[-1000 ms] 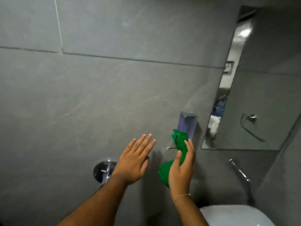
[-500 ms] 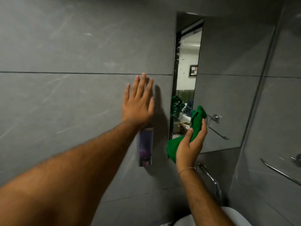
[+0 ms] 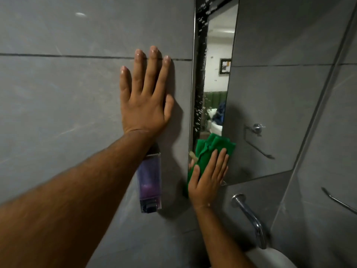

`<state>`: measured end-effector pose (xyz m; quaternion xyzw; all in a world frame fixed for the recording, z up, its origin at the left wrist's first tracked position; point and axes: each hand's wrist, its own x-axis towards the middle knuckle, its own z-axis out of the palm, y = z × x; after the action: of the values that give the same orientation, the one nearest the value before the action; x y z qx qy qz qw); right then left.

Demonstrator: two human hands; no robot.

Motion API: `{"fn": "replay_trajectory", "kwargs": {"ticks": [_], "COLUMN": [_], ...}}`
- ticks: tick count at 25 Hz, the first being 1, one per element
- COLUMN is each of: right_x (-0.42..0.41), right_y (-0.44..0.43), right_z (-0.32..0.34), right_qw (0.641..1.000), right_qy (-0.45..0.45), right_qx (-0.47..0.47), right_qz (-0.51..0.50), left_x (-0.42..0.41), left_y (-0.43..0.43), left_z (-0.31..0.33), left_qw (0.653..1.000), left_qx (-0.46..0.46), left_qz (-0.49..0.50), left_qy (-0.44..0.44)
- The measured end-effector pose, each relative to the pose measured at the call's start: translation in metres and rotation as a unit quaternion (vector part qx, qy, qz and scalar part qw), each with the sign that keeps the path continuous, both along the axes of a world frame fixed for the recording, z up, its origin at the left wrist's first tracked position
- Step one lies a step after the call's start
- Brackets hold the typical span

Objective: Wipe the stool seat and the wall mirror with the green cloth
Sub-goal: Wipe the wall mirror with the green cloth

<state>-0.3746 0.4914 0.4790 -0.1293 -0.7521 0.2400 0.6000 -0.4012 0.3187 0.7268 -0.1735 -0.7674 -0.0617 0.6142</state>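
**Head view: cloth pressed to the mirror's lower corner**

Head camera looks at a grey tiled wall [image 3: 67, 93] with a wall mirror [image 3: 260, 103] set into it on the right.

Right hand [image 3: 207, 182]: fingers [image 3: 222, 161] straight and close together, laid flat over the green cloth [image 3: 214, 144], pinning it against the glass. Thumb runs up the cloth's left side. Not a closed grasp; the palm presses rather than grips. Cloth is bunched, its folds poking out above the fingertips, with a strip showing left of the thumb and hanging just past the mirror's lower left corner. White specks dot the mirror's left border above the fingertips.

Left hand [image 3: 144, 105]: fully open, fingers spread, palm flat on the tile left of the mirror's edge. Holds nothing. Three longest fingertips reach the horizontal grout line [image 3: 67, 56]. Thumb lies just beside the mirror frame, apart from it.

Below the left wrist: a clear soap dispenser [image 3: 149, 180] with purple liquid, fixed to the wall, partly hidden by the forearm.

Below and right of the right hand: a chrome tap spout [image 3: 249, 215] over the rim of a white basin [image 3: 270, 257].

Stool seat is out of frame.
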Motion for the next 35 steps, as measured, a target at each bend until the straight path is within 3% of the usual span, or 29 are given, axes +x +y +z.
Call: {"fn": "replay_trajectory", "kwargs": {"ticks": [4,8,12,19,22,31,35], "right_x": [0.013,0.001,-0.009,-0.008,-0.006,0.005,-0.005], "right_y": [0.007,0.009,0.002,0.011,0.012,0.024,0.096], "right_z": [-0.06,-0.016,0.099,0.358,0.432,0.441,0.434], "right_qw": [0.999,0.998,0.996,0.975,0.973,0.965,0.972], "right_qy": [-0.049,-0.03,0.001,0.104,0.114,0.09,0.083], "right_qx": [0.014,0.05,0.091,0.19,0.193,0.238,0.207], "right_qz": [-0.012,-0.016,-0.012,-0.053,-0.056,-0.055,-0.069], "left_x": [0.0,0.0,0.001,0.001,-0.001,0.0,-0.007], "left_y": [0.001,0.0,-0.001,0.0,0.0,0.003,0.04], "left_z": [-0.001,-0.001,-0.001,0.001,-0.003,0.001,0.027], "left_qw": [1.0,1.0,1.0,0.999,0.999,0.999,0.999], "left_qx": [0.001,-0.007,-0.013,-0.011,-0.013,-0.027,-0.027], "left_qz": [0.004,0.0,-0.015,-0.03,-0.03,-0.007,-0.014], "left_qy": [0.012,0.014,0.004,0.007,0.013,-0.016,-0.012]}}
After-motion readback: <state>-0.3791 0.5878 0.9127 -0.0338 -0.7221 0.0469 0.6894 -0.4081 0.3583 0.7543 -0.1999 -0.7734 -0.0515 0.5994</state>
